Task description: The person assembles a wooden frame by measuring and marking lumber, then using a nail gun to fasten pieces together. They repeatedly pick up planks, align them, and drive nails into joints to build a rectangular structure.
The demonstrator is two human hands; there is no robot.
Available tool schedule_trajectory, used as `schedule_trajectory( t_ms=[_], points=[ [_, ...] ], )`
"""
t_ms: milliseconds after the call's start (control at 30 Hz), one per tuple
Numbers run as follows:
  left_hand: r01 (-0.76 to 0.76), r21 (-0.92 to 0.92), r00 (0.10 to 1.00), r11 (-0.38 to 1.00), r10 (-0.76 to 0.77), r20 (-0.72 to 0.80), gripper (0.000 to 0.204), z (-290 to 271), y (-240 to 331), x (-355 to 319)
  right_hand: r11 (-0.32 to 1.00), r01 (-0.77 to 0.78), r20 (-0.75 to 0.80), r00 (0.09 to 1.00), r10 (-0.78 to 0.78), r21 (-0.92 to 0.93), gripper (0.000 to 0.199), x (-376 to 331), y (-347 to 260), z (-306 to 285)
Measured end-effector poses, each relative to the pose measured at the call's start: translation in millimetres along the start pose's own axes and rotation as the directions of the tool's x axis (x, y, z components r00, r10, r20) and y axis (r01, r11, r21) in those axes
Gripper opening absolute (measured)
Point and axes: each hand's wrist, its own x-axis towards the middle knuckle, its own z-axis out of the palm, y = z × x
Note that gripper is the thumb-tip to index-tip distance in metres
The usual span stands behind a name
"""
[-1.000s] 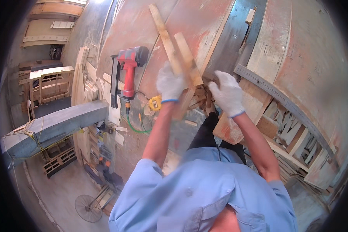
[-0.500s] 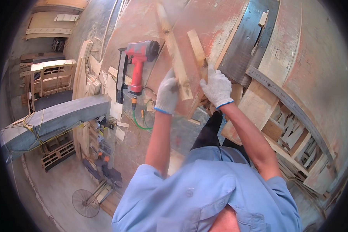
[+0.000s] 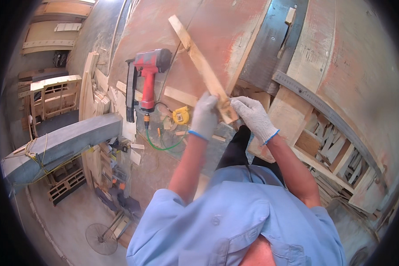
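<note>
A long, narrow wooden strip point(image 3: 202, 66) slants over the worktable, its near end between my two hands. My left hand point(image 3: 205, 116), in a white knit glove with a blue cuff, is closed around the strip's left side near that end. My right hand point(image 3: 254, 116), gloved alike, pinches the strip's right edge close to the same end; its fingertips are partly hidden. Left of my left hand lies a flat wood piece point(image 3: 180, 95), with a yellow tape measure point(image 3: 181, 115) just nearer to me. A red and black nail gun point(image 3: 149, 73) rests farther left, joined to a green air hose point(image 3: 151, 141).
A metal plate point(image 3: 270, 48) is set into the table ahead on the right. A long steel ruler point(image 3: 328, 111) lies nearer, beside an opening filled with wood offcuts point(image 3: 326, 137). Stacked wood strips point(image 3: 89, 88) and a grey beam point(image 3: 66, 135) stand at the left.
The long strip has come nearer and right, tilting more, and my hands have drawn together on it. The shorter piece in my right hand no longer shows separately. The tape measure has come into view.
</note>
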Motion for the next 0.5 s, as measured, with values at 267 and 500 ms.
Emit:
schedule_trajectory(
  t_ms=[267, 500],
  points=[
    [-0.05, 0.283, 0.993, 0.958, 0.017, 0.119, 0.033, 10.0, -37.5, -5.3, 0.964, -0.25, -0.099, 0.961, 0.259, 0.09, 0.036, -62.3, -4.4, -47.9],
    [0.122, -0.099, 0.992, 0.988, -0.123, -0.005, 0.04, 28.1, -39.3, 21.5, 0.958, -0.285, -0.136, 0.949, 0.284, 0.014, 0.033, -114.8, 17.5, -73.4]
  ],
)
